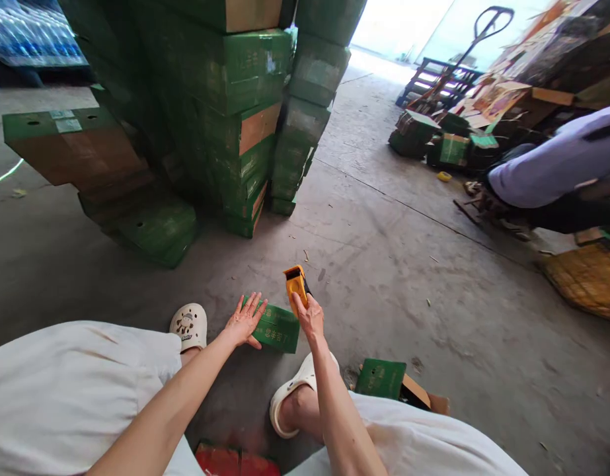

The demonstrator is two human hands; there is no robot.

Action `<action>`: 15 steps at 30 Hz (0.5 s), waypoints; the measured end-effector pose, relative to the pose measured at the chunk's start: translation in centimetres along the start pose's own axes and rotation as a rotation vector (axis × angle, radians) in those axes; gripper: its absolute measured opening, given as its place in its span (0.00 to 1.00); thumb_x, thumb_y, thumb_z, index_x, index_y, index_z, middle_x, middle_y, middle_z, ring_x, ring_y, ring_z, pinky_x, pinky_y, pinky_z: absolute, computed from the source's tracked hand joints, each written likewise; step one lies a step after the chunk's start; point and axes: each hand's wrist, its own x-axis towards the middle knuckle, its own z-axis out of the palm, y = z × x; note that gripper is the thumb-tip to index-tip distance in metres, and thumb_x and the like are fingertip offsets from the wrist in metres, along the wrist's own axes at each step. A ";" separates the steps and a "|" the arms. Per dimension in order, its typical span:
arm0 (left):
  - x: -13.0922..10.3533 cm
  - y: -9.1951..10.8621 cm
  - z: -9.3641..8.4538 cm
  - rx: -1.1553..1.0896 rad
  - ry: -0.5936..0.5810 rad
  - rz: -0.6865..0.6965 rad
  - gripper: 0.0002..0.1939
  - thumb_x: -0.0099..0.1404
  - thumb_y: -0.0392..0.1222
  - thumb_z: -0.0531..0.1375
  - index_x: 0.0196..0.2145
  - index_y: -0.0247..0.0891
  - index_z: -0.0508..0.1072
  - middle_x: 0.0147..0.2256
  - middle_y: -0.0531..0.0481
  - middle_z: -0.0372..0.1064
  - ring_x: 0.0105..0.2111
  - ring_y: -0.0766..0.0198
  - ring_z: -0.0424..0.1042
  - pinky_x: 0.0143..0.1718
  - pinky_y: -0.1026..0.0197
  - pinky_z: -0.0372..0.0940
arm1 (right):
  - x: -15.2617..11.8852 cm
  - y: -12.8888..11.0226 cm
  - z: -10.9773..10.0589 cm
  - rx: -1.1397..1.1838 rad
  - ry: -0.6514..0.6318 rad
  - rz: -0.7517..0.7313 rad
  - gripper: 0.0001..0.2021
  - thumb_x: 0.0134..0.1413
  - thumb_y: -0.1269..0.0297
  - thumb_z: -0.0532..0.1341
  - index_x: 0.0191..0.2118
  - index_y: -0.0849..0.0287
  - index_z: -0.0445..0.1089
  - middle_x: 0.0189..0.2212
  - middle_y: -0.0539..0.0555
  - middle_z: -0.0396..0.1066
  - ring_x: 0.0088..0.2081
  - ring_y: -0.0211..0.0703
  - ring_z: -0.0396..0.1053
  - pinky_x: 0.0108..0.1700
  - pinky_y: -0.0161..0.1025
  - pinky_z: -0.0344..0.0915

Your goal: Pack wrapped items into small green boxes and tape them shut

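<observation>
A small green cardboard box (279, 330) with pale printed characters lies on the floor between my feet. My left hand (243, 322) rests on its left end with the fingers spread. In my right hand (309, 317) is an orange and black tool (295, 284), which looks like a tape dispenser, held just above the box's right end. My fingers wrap round its lower part.
Tall stacks of green boxes (255, 73) stand ahead, with an open carton (160, 225) to their left. Another green carton (381, 378) lies by my right foot. A person (557, 152) crouches at the right near piled cardboard, a yellow tape roll (444, 176) and a pallet jack (478, 39).
</observation>
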 end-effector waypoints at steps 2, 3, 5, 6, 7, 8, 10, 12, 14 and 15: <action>-0.4 0.3 0.2 0.008 0.036 -0.014 0.75 0.47 0.71 0.74 0.77 0.30 0.43 0.75 0.23 0.30 0.76 0.33 0.34 0.72 0.28 0.37 | -0.5 0.0 -0.7 0.011 -0.048 -0.187 0.24 0.68 0.40 0.53 0.37 0.56 0.72 0.33 0.51 0.77 0.35 0.42 0.71 0.36 0.33 0.59; -0.7 0.4 0.5 0.014 0.059 -0.024 0.74 0.48 0.70 0.73 0.77 0.29 0.44 0.75 0.23 0.31 0.76 0.33 0.35 0.72 0.29 0.37 | -0.9 0.1 -0.9 -0.010 -0.084 -0.285 0.23 0.67 0.40 0.55 0.35 0.56 0.71 0.30 0.50 0.75 0.32 0.41 0.69 0.34 0.33 0.57; -1.2 0.8 1.1 0.028 0.108 -0.051 0.70 0.51 0.70 0.72 0.76 0.29 0.46 0.75 0.25 0.34 0.76 0.35 0.36 0.73 0.31 0.39 | -2.1 0.4 -0.6 -0.125 -0.142 -0.421 0.21 0.67 0.43 0.57 0.33 0.56 0.70 0.28 0.49 0.74 0.31 0.40 0.68 0.34 0.34 0.55; -1.5 1.0 1.5 0.033 0.131 -0.068 0.68 0.53 0.69 0.71 0.76 0.29 0.47 0.75 0.26 0.35 0.76 0.36 0.37 0.73 0.32 0.39 | -2.8 0.6 -0.3 -0.207 -0.152 -0.437 0.19 0.67 0.45 0.58 0.33 0.56 0.70 0.29 0.49 0.74 0.32 0.41 0.70 0.36 0.34 0.56; -1.7 1.2 1.8 0.035 0.150 -0.086 0.66 0.55 0.68 0.71 0.76 0.29 0.47 0.75 0.27 0.35 0.76 0.37 0.38 0.74 0.34 0.40 | -3.5 0.8 0.2 -0.284 -0.152 -0.435 0.18 0.68 0.47 0.59 0.34 0.55 0.71 0.30 0.50 0.76 0.34 0.43 0.72 0.39 0.35 0.58; -1.8 1.3 2.0 0.035 0.165 -0.102 0.65 0.56 0.67 0.70 0.76 0.29 0.47 0.75 0.27 0.36 0.76 0.37 0.38 0.74 0.35 0.40 | -4.2 0.8 0.8 -0.349 -0.143 -0.416 0.16 0.68 0.48 0.60 0.35 0.55 0.71 0.31 0.52 0.77 0.37 0.45 0.74 0.43 0.36 0.59; -2.0 1.6 2.3 0.028 0.179 -0.122 0.65 0.57 0.66 0.71 0.76 0.29 0.46 0.75 0.28 0.36 0.76 0.38 0.38 0.74 0.37 0.41 | -5.1 0.6 1.9 -0.431 -0.100 -0.344 0.17 0.69 0.46 0.59 0.39 0.56 0.72 0.34 0.56 0.80 0.42 0.49 0.77 0.48 0.39 0.61; -2.0 1.7 2.4 0.018 0.181 -0.132 0.65 0.56 0.65 0.71 0.76 0.29 0.46 0.75 0.29 0.37 0.76 0.38 0.38 0.74 0.36 0.41 | -5.6 -0.1 3.0 -0.465 -0.046 -0.244 0.22 0.70 0.42 0.57 0.42 0.58 0.73 0.38 0.62 0.81 0.45 0.54 0.78 0.50 0.41 0.63; -1.8 1.7 2.5 0.015 0.179 -0.137 0.65 0.56 0.65 0.72 0.76 0.30 0.46 0.75 0.29 0.37 0.76 0.38 0.38 0.74 0.35 0.41 | -5.8 -1.1 3.9 -0.464 0.007 -0.137 0.24 0.72 0.42 0.54 0.44 0.60 0.72 0.39 0.65 0.81 0.47 0.55 0.79 0.52 0.43 0.63; -1.8 1.6 2.5 0.015 0.180 -0.139 0.65 0.55 0.65 0.72 0.76 0.30 0.47 0.75 0.29 0.37 0.76 0.38 0.39 0.74 0.35 0.41 | -5.8 -1.5 4.2 -0.442 0.022 -0.098 0.23 0.74 0.44 0.53 0.45 0.61 0.72 0.40 0.65 0.82 0.47 0.55 0.80 0.53 0.44 0.62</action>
